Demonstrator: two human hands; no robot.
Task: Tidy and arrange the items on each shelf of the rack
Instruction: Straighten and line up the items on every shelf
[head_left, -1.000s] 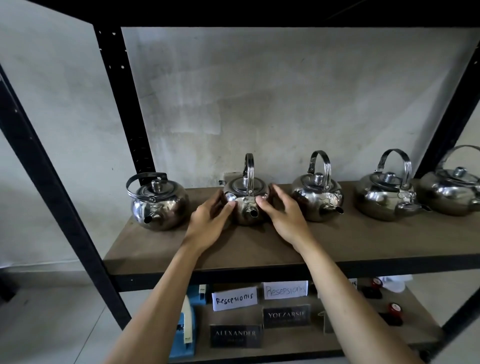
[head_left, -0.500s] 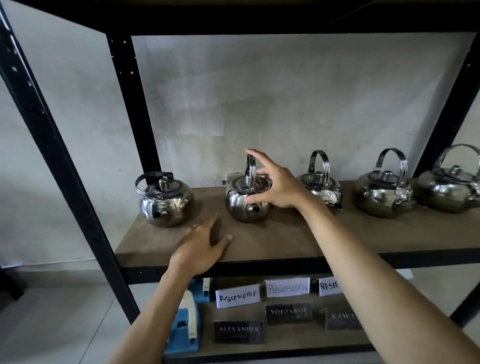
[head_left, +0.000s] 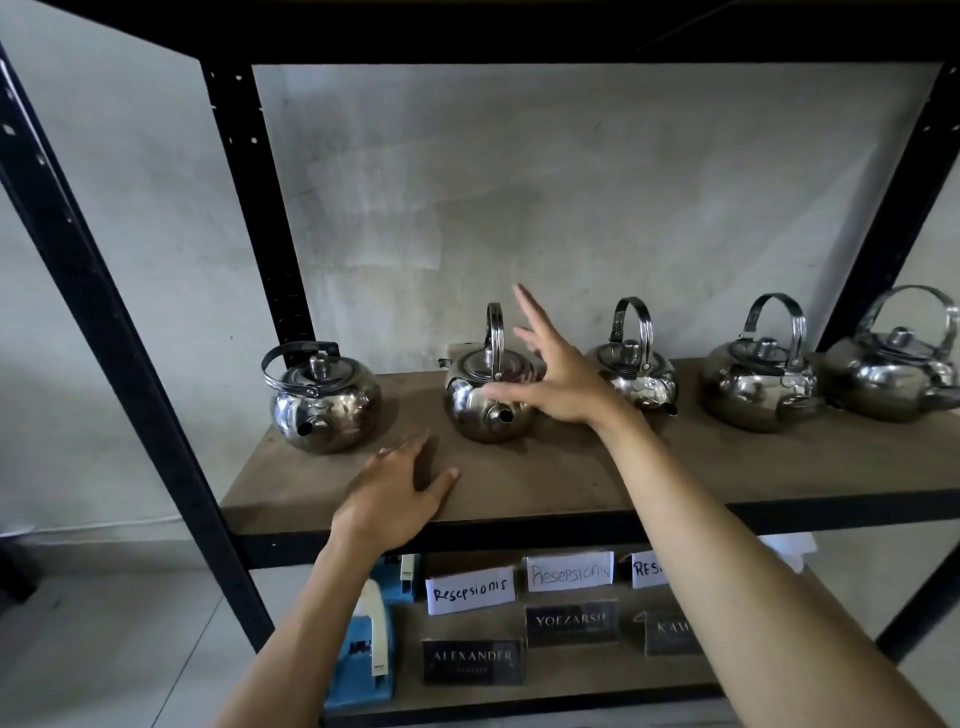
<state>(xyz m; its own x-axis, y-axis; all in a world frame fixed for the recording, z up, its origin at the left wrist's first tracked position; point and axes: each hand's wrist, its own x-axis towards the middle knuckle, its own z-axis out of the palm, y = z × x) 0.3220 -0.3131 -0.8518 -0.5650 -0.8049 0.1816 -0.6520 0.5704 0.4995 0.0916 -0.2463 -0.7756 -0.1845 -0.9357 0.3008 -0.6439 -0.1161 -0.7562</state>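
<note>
**A:** What sits on the brown wooden shelf board (head_left: 727, 467) of the black metal rack (head_left: 119, 332)?

**B:** Five shiny round steel kettles in a row across mid-frame. The leftmost kettle (head_left: 324, 397) has its handle folded down over the lid. The second kettle (head_left: 485, 397), just left of centre, has its handle upright and its spout toward the camera.

**A:** And the hands?

**B:** The right hand (head_left: 556, 384) is spread wide, fingers apart, gripping nothing. It hovers in front of the second kettle's right side and covers part of it; whether the palm touches the metal I cannot tell. The left hand (head_left: 400, 493) lies flat and released on the shelf's front edge, lower centre-left, holding nothing.

**A:** What is hard to see?

**B:** The third kettle (head_left: 639, 371) is partly hidden behind the right wrist. The fifth kettle (head_left: 893, 374) is cut off by the right edge of the frame, beside the fourth kettle (head_left: 758, 384). On the lower shelf, the right forearm covers a white handwritten card (head_left: 647, 569) and a dark name plate (head_left: 670, 631), so their words break off. The white "Resepsionis" card (head_left: 470, 592) and the dark "ALEXANDER" plate (head_left: 471, 660) read clearly. A blue and white object (head_left: 363, 660) at lower left I cannot identify.
</note>
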